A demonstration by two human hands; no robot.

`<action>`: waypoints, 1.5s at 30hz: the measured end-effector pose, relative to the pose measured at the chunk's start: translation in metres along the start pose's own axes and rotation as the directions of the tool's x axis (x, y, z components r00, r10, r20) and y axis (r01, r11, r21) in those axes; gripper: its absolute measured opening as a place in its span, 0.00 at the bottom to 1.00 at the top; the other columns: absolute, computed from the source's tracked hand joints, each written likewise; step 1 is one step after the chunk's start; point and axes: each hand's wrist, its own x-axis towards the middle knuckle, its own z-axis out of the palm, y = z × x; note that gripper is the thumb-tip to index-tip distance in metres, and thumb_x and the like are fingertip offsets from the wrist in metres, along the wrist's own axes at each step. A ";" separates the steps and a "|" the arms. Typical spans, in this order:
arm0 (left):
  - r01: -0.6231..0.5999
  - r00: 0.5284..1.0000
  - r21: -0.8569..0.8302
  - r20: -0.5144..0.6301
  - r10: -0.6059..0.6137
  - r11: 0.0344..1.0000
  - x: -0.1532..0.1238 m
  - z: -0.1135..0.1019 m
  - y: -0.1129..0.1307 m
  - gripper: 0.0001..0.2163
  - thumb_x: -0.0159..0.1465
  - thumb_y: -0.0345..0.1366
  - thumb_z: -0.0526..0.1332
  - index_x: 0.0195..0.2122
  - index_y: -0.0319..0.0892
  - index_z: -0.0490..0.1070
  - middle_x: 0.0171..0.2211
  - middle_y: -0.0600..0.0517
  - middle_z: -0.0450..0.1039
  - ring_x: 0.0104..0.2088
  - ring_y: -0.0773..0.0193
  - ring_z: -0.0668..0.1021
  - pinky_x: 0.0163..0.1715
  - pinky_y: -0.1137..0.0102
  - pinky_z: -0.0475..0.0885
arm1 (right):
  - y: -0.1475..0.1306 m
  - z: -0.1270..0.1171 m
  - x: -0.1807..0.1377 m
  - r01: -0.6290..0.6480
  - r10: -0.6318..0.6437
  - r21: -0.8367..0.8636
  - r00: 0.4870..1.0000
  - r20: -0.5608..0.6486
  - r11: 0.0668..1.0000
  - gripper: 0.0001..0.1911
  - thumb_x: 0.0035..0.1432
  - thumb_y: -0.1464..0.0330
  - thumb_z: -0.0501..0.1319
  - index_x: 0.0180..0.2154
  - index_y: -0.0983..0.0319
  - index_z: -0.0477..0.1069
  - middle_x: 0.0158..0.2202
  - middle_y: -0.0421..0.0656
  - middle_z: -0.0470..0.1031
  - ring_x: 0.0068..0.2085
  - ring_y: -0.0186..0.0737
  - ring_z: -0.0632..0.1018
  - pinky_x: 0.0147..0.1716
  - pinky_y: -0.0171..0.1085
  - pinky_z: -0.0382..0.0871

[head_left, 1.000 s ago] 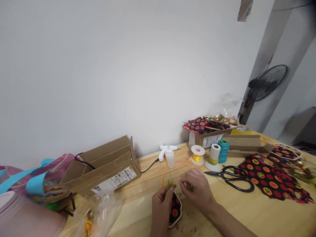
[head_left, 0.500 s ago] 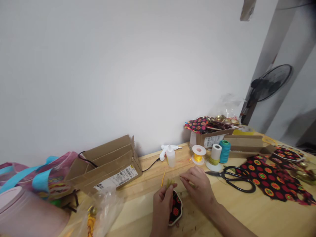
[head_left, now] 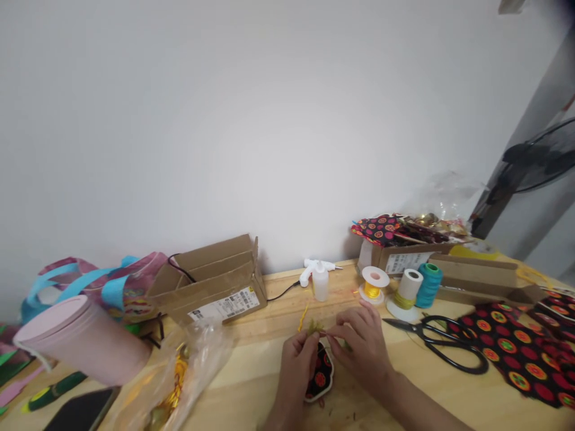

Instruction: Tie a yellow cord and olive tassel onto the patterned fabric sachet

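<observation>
My left hand (head_left: 296, 364) is closed in a pinch on a small tuft of olive-green and yellow thread (head_left: 313, 326) just above the wooden table (head_left: 251, 383). My right hand (head_left: 365, 347) is beside it, fingers pinched on the same thread from the right. Under both hands lies a small black fabric pouch (head_left: 320, 377) with red and orange dots. A short yellow cord (head_left: 303, 317) lies just behind the thread.
Black scissors (head_left: 442, 344) lie right of my hands, with patterned black fabric (head_left: 516, 353) beyond. Three thread spools (head_left: 402, 286) and a white glue bottle (head_left: 320, 284) stand behind. Cardboard boxes (head_left: 215, 284), a pink tub (head_left: 85, 341) and a clear plastic bag (head_left: 179, 377) sit to the left.
The view has swung left and down, showing more of the pink tub and the table's left side. My hands stay together on the thread, drawn slightly closer.
</observation>
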 end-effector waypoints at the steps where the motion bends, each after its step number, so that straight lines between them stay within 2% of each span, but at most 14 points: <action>1: 0.001 1.000 0.002 0.000 -0.001 1.000 0.000 0.000 0.001 0.15 0.45 0.45 0.62 0.15 0.40 0.60 0.08 0.64 0.48 0.10 0.77 0.49 0.10 0.77 0.41 | -0.001 0.002 -0.001 -0.017 0.017 0.014 1.000 -0.017 1.000 0.05 0.49 0.73 0.57 0.25 0.58 0.67 0.26 0.38 0.67 0.31 0.36 0.67 0.45 0.47 0.51; 6: 0.004 1.000 0.023 0.013 -0.004 1.000 -0.002 0.002 0.002 0.16 0.45 0.45 0.62 0.15 0.40 0.59 0.08 0.64 0.49 0.11 0.77 0.49 0.11 0.77 0.42 | 0.001 0.009 -0.002 -0.056 0.058 0.081 0.998 -0.022 0.995 0.04 0.47 0.74 0.57 0.24 0.59 0.66 0.27 0.39 0.67 0.32 0.36 0.68 0.45 0.47 0.53; 13: 0.024 0.999 0.055 0.031 -0.026 0.998 -0.002 -0.001 -0.001 0.17 0.49 0.45 0.60 0.15 0.42 0.54 0.09 0.65 0.46 0.12 0.77 0.47 0.11 0.77 0.40 | 0.009 0.010 -0.003 -0.120 0.125 0.088 0.991 -0.054 0.989 0.05 0.46 0.74 0.56 0.23 0.60 0.65 0.28 0.39 0.66 0.33 0.37 0.67 0.43 0.46 0.55; 19: 0.017 0.999 0.063 0.039 -0.019 0.998 -0.001 0.000 -0.002 0.18 0.50 0.45 0.59 0.16 0.43 0.51 0.10 0.65 0.45 0.13 0.76 0.47 0.12 0.77 0.41 | 0.009 0.011 -0.005 -0.093 0.099 0.115 0.994 -0.042 0.989 0.04 0.46 0.73 0.58 0.23 0.59 0.66 0.29 0.38 0.67 0.34 0.35 0.67 0.45 0.45 0.54; 24: 0.022 0.999 0.076 0.045 -0.025 0.997 -0.002 -0.001 -0.002 0.17 0.51 0.45 0.59 0.16 0.43 0.53 0.10 0.65 0.45 0.12 0.76 0.47 0.12 0.77 0.41 | 0.013 0.011 -0.005 -0.126 0.131 0.112 0.991 -0.032 0.986 0.05 0.46 0.74 0.58 0.22 0.59 0.67 0.28 0.38 0.67 0.33 0.36 0.67 0.44 0.45 0.54; 38: -0.020 1.000 0.096 0.015 0.018 0.995 -0.002 -0.001 -0.002 0.18 0.49 0.45 0.60 0.13 0.42 0.54 0.08 0.63 0.48 0.11 0.76 0.50 0.11 0.77 0.42 | 0.010 0.008 -0.003 -0.095 0.097 0.125 0.995 -0.012 0.988 0.06 0.46 0.74 0.58 0.22 0.58 0.67 0.26 0.37 0.67 0.31 0.35 0.67 0.45 0.45 0.54; 45: -0.018 1.000 0.090 0.021 0.016 0.996 -0.003 -0.001 -0.001 0.16 0.48 0.44 0.61 0.14 0.40 0.58 0.07 0.64 0.48 0.10 0.77 0.49 0.12 0.76 0.41 | 0.010 0.005 -0.001 -0.097 0.098 0.119 0.995 -0.007 0.988 0.05 0.47 0.74 0.57 0.23 0.59 0.68 0.25 0.38 0.67 0.30 0.36 0.67 0.43 0.46 0.56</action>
